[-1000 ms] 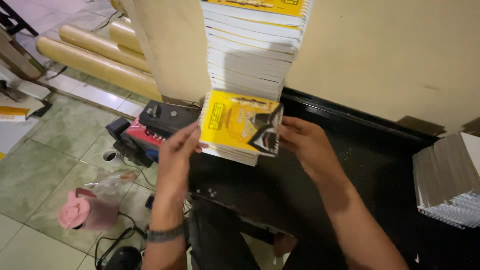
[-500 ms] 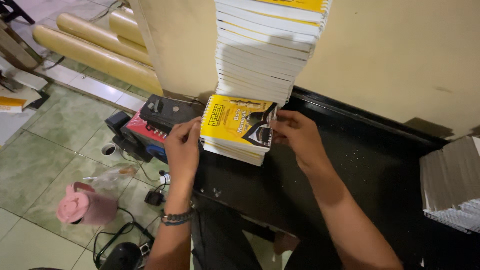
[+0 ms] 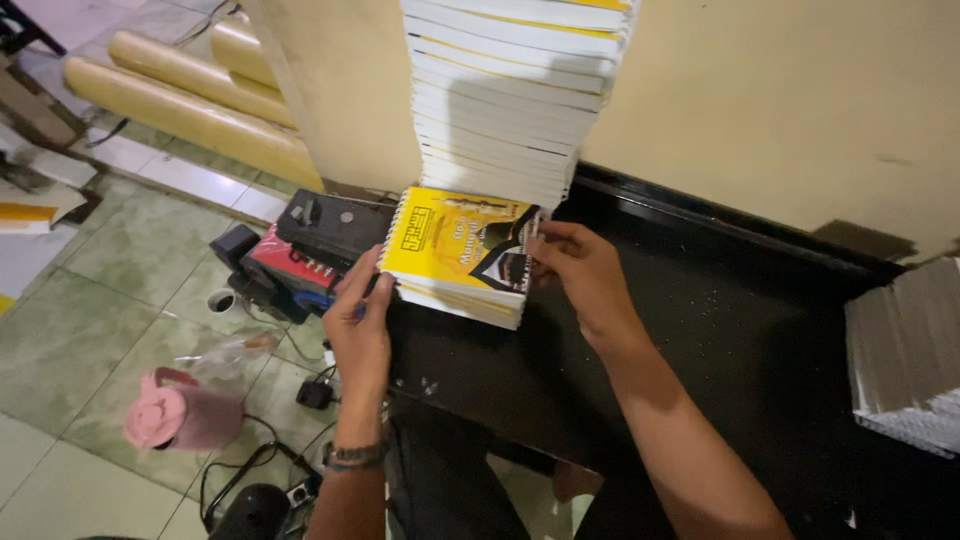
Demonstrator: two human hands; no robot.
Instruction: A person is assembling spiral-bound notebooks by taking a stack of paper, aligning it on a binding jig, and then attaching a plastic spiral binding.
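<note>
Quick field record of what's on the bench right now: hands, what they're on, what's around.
left hand: on the spiral edge of the yellow booklet
right hand: fingers at the booklet's right edge
booklet: top of a small pile at the edge of the black table
tall stack: bound booklets, just behind the pile, against the wall
second stack: far right of the table
binding machine: black and red, on the floor left of the table
pink jug: on the tiled floor
</note>
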